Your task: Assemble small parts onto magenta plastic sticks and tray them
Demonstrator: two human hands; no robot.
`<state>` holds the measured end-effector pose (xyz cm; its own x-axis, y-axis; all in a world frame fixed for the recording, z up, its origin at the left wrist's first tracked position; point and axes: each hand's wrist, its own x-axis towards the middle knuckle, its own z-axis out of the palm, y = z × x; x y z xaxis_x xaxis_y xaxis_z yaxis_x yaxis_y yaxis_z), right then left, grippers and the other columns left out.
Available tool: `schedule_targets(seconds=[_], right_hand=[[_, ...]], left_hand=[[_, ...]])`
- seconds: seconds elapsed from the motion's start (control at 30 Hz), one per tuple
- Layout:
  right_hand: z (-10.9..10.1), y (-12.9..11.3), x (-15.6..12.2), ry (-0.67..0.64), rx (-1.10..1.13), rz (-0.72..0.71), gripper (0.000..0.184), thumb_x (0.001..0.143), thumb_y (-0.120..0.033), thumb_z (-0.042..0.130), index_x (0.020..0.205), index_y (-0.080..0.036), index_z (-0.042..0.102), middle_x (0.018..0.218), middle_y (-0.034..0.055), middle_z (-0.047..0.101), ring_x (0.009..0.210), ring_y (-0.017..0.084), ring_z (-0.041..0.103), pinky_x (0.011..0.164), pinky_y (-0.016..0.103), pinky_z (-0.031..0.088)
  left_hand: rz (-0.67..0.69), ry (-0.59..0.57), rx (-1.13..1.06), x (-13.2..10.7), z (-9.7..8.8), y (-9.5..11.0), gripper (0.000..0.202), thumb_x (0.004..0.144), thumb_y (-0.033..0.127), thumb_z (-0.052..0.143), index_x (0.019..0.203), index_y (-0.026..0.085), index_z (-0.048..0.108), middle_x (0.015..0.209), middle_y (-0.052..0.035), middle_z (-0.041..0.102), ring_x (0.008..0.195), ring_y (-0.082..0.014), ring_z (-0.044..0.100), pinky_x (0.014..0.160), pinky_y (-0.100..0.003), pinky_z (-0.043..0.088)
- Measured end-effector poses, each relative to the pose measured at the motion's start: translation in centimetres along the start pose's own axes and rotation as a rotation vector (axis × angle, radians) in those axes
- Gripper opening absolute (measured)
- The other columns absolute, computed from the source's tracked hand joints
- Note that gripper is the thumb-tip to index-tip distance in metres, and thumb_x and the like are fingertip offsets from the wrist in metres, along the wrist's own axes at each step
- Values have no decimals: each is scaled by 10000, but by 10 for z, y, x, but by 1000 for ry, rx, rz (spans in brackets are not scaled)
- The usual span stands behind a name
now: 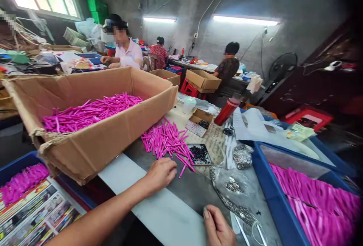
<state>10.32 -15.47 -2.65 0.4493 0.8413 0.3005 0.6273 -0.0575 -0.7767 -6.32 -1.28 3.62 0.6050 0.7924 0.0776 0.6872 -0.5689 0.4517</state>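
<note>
My left hand rests at the table's near side, fingers curled and pressed together, just in front of a loose pile of thin magenta sticks. Whatever its fingers may hold is hidden under them. Lower right, my right hand is closed with the thumb against the curled fingers; its inside is out of sight. Beyond the left hand, a small tray holds tiny black pieces. A chain of small metal parts runs along the table to the right of my hands, beside a clear bag with metal bits.
A large cardboard box of magenta sticks stands at left. A blue bin with magenta pieces is at right, another blue bin at far left. A red cylinder stands behind a small carton. Several people sit further back.
</note>
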Motion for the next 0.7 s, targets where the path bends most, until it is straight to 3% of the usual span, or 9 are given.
schedule_targets(seconds=[0.17,0.3,0.47,0.7], right_hand=[[-2,-3,3,-36,24,-65,275,771,-408,406,693,-194,561,566,10,577,505,137,540,490,193,413],[-4,-2,6,-44,32,-96,256,779,-378,404,698,-186,553,547,8,563,480,128,523,474,188,416],[-7,-3,8,-122,18,-123,227,790,-330,393,701,-181,539,542,5,553,472,123,521,455,180,411],[-8,-10,9,-90,27,-137,225,791,-309,380,674,-184,525,527,-4,532,466,116,510,461,176,404]], left_hand=[[-76,-98,144,27,23,22,180,709,277,472,803,176,587,828,-75,613,794,-216,566,690,-290,410],[-166,-121,200,30,29,23,199,718,180,407,793,156,589,833,-102,627,792,-227,581,688,-312,409],[-232,-159,235,19,17,17,195,694,171,407,694,160,602,771,-95,642,767,-230,592,643,-291,404],[-281,-186,217,-5,-9,11,191,663,159,405,605,185,585,620,-54,622,678,-217,591,541,-249,349]])
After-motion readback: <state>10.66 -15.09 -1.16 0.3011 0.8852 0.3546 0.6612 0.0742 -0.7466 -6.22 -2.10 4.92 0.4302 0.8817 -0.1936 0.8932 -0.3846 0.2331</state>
